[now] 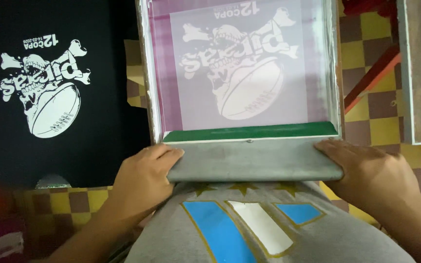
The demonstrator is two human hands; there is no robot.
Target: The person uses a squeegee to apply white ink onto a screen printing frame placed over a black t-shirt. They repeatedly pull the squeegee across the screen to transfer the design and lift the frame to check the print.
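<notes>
Squeegee gripped at both ends between hands.

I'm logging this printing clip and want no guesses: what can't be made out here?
- Head view: the squeegee blade edge, hidden behind its own handle.
- Fingertips of the left hand and right hand, curled under the squeegee.
- Screen frame, cut off by the top edge.
- Lower-left corner, blurred.

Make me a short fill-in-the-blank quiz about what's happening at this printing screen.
1. Both hands, left hand and right hand, grip a grey ____.
2. The squeegee has a ____ blade.
3. The printed shirt left of the screen frame is ____.
4. The screen design includes an oval ____.

Missing words: squeegee; green; black; ball
</notes>
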